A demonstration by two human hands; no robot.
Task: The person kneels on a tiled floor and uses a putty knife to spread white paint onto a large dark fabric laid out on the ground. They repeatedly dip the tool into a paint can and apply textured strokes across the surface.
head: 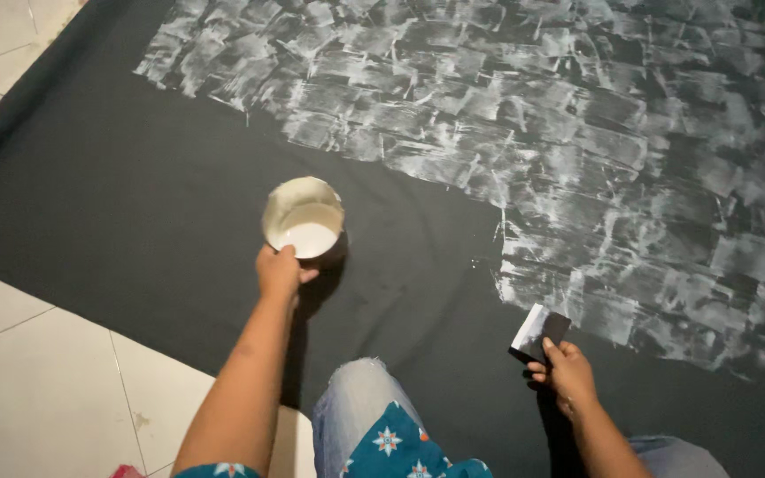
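Two hands work: left hand point(281, 270) grips white paint tub point(304, 219); right hand point(566, 374) holds dark scraper point(539, 333) on black sheet point(135, 212).

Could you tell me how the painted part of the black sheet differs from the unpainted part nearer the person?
The painted part is streaked with white patchy blocks; the unpainted part is plain dark. The painted part fills the far and right side; the unpainted part bears the paint cup, held by the left hand. Both belong to one sheet on the floor.
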